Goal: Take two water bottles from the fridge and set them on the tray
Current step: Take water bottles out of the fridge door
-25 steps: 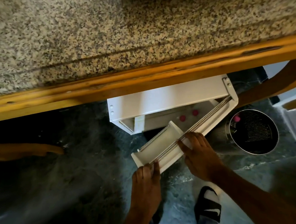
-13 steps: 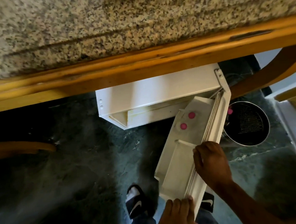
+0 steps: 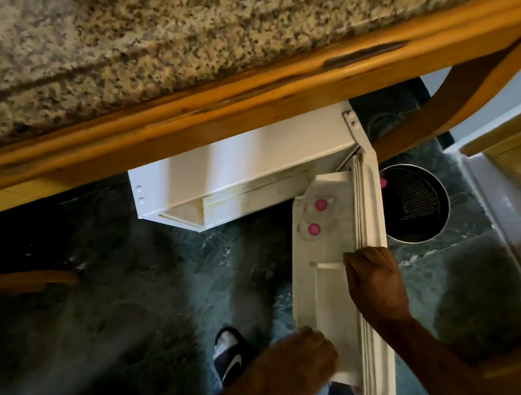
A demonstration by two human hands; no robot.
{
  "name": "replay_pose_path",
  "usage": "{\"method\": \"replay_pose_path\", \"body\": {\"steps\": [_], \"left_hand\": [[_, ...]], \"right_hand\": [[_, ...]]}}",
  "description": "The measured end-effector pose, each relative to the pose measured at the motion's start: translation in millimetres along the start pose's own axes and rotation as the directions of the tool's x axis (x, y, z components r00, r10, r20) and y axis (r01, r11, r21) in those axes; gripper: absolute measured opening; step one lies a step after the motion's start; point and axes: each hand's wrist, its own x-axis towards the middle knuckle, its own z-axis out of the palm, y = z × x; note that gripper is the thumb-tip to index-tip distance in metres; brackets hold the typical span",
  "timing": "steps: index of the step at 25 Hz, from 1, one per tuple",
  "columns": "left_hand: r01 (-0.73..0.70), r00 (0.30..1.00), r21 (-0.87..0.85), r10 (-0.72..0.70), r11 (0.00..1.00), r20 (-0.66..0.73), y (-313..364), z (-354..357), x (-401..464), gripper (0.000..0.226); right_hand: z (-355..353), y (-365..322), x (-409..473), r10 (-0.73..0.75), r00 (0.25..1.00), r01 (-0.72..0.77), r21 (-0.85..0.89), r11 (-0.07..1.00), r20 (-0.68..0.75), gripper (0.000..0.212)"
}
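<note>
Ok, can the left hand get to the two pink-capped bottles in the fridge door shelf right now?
Probably yes. The fridge door is swung wide open, the two pink-capped bottles stand uncovered in its shelf, and the left hand is at the door's near end, empty. The right hand rests on the door edge, off to the side.

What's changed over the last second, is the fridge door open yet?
Yes. The fridge door has swung out from nearly shut to wide open, so the two pink-capped bottles in its shelf now show fully. The right hand kept its hold on the door's edge; the left hand has slipped off it and is blurred. Both bottles remain in the door, untouched.
</note>
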Motion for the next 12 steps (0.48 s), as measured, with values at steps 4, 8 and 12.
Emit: {"method": "replay_pose_path", "body": {"steps": [4, 8, 12], "left_hand": [[0.353, 0.923, 0.141, -0.320, 0.925, -0.212, -110.5, -164.2, -29.8, 0.024], [0.557, 0.828, 0.154, -0.531, 0.816, -0.179, -182.5, -168.6, 3.8, 0.034], [0.433, 0.898, 0.055, -0.426, 0.900, -0.113, -218.2, -182.5, 61.3, 0.064]], "right_hand": [[0.0, -17.9, 25.5, 0.039, 0.999, -0.036, 0.107, 0.994, -0.026, 0.016], [8.7, -44.8, 70.6, 0.196, 0.956, -0.241, 0.197, 0.950, 0.220, 0.012], [35.7, -45.7, 116.3, 0.493, 0.614, -0.703, 0.143, 0.697, 0.617, 0.027]]}}
